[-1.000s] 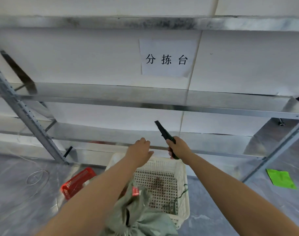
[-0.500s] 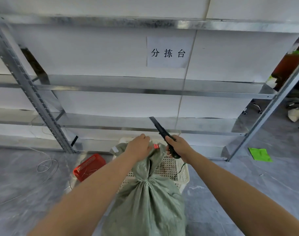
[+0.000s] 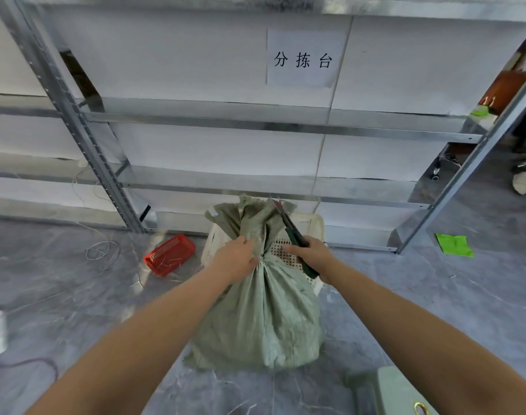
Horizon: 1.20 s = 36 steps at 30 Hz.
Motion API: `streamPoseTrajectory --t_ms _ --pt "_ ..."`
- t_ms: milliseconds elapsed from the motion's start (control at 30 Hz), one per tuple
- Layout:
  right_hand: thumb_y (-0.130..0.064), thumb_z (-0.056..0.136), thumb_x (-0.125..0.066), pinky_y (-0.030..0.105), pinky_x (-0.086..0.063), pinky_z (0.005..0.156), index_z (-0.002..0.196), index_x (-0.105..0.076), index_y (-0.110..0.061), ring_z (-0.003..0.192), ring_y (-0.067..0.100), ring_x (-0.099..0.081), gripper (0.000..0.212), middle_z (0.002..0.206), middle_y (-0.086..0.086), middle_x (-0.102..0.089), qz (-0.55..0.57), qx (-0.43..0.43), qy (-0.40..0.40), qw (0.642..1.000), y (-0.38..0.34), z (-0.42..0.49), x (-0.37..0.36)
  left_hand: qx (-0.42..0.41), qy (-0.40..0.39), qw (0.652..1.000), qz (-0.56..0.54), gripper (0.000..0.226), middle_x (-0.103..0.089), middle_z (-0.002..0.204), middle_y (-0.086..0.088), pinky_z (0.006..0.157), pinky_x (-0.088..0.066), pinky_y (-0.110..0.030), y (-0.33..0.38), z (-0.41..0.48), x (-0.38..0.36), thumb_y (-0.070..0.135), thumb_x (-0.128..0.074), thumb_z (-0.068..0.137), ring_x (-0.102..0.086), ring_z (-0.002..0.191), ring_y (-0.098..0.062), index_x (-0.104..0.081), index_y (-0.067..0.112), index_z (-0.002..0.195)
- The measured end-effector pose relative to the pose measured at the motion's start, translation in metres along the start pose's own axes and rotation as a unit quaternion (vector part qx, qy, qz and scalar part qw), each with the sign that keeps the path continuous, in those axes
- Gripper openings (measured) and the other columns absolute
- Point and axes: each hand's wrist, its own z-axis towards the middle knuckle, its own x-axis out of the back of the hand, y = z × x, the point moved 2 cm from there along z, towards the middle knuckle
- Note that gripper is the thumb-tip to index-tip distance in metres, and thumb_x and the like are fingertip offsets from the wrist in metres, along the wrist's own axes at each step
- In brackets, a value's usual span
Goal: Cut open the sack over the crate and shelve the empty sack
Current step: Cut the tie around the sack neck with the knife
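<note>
Presently, a metal shelving rack [image 3: 255, 127] spans the back of the view. On the grey floor [image 3: 61, 295] before it stands a full green sack [image 3: 264, 319], tied at the neck, directly in front of a white perforated crate [image 3: 309, 223]. A red basket [image 3: 169, 254] lies on the floor just left of the crate. Left hand [image 3: 236, 259]: fingers clenched on the sack's neck at the tie. Right hand [image 3: 314, 256]: fingers wrapped round the handle of a dark knife [image 3: 291, 232], blade pointing up and away, lying against the sack's gathered top.
</note>
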Motion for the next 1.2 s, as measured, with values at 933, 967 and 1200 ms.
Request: streamPoseTrajectory --t_ms 933,967,1200 --pt "-0.035 0.093 -0.048 0.024 -0.050 0.061 0.076 -0.050 -0.025 0.058 0.006 -0.058 0.020 0.071 -0.007 -0.060 -0.243 0.046 0.053 0.967 0.226 0.142 -0.066 -0.184 0.149 0.968 -0.078 0.035 -0.054 0.119 0.002 0.080 -0.048 -0.031 -0.093 0.156 -0.228 0.025 -0.045 0.093 -0.057 0.094 -0.013 -0.053 0.024 0.127" --pt "-0.035 0.093 -0.047 0.022 -0.050 0.061 0.078 -0.051 -0.026 0.057 0.003 -0.058 0.019 0.071 -0.008 -0.060 -0.249 0.064 0.061 0.964 0.231 0.149 -0.065 -0.183 0.195 0.958 -0.105 0.033 -0.056 0.114 0.002 0.074 -0.049 -0.030 -0.096 0.162 -0.237 0.024 -0.046 0.093 -0.055 0.083 -0.010 -0.057 0.023 0.124" --pt "-0.030 0.094 -0.042 0.037 -0.055 0.068 0.103 -0.056 -0.008 0.060 0.020 -0.062 0.028 0.072 0.001 -0.069 -0.202 0.150 0.105 0.962 0.240 0.175 -0.060 -0.213 0.435 0.856 -0.182 0.028 -0.048 0.083 0.015 0.062 -0.040 -0.014 -0.123 0.190 -0.272 0.032 -0.048 0.082 -0.045 0.074 0.002 -0.065 0.016 0.096"
